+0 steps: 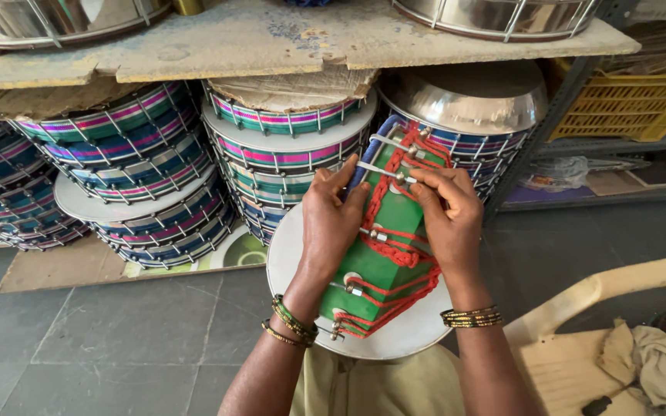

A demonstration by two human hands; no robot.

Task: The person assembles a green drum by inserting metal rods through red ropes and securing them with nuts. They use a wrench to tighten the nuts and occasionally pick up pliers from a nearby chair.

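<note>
The left hand [331, 219] lay closed over the left flank of a green-bodied drum with a white drumhead and red cord lacing [383, 246], its thumb and forefinger pinching near one of the thin silver metal tension rods [379, 172] at the drum's upper end. The right hand [449, 219] gripped the drum's right flank, fingertips curled down onto the same rod where it met the red cord. Both grips were closed on the drum, which lay tilted across the person's lap, a little below the centre of the view, its top pointing toward one o'clock. Green and gold bangles [293, 322] circled the left wrist, and thin gold bangles [470, 317] circled the right.

Outward at twelve o'clock, just behind the drum, stood stacks of flat drums banded in pink, teal and blue with wire frames [287, 146], and more of them filled the space toward ten o'clock under a worn wooden shelf board [271, 42]. A polished steel bowl-shaped shell [464, 96] sat upturned at one o'clock. A yellow plastic crate [630, 104] rested at two o'clock. At four o'clock stood a cream plastic chair [580, 296] carrying a crumpled beige cloth [657, 362]. Grey floor tiles [117, 331] spread toward eight o'clock.
</note>
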